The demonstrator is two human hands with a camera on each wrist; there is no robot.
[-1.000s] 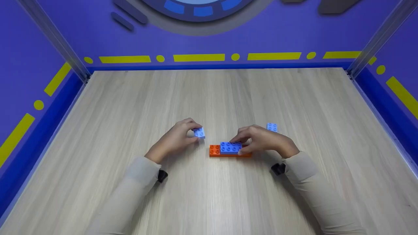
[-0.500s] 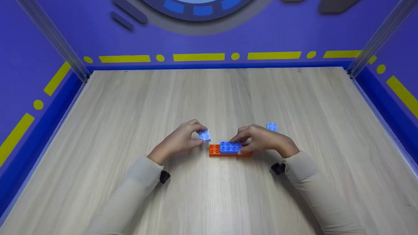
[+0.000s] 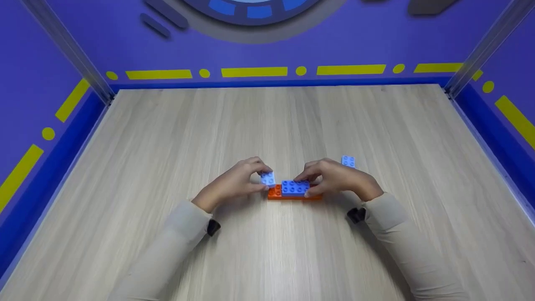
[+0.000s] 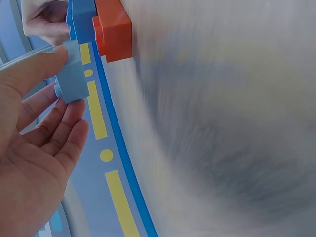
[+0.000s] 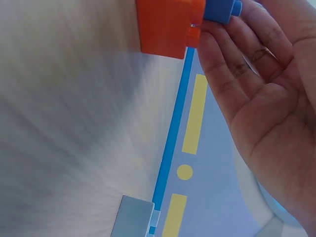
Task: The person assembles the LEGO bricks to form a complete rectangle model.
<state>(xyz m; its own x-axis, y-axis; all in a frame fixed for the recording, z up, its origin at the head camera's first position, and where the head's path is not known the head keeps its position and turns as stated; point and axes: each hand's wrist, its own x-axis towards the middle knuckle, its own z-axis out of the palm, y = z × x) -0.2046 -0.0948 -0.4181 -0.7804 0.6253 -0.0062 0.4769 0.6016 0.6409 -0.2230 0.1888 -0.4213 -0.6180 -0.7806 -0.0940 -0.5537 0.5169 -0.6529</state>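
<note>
My left hand [image 3: 236, 180] pinches a small light blue brick [image 3: 268, 179] between thumb and fingers. In the head view this brick overlaps the left end of a long orange brick [image 3: 274, 193]; the left wrist view shows the light blue brick [image 4: 72, 74] apart from the orange brick [image 4: 114, 29]. A darker blue brick [image 3: 292, 188] with two rows of studs sits on the middle of the orange one. Thumb and fingers of my right hand [image 3: 336, 177] grip that blue brick at its right end, hiding part of the orange brick's right side.
Another light blue brick [image 3: 347, 161] lies on the wooden table [image 3: 267, 251] just behind my right hand. Blue-purple panels [image 3: 267, 54] with yellow markings stand along the table's back and sides.
My left hand has moved right and slightly toward me, carrying the light blue brick from beside the orange brick to over its left end. My right hand has stayed in place.
</note>
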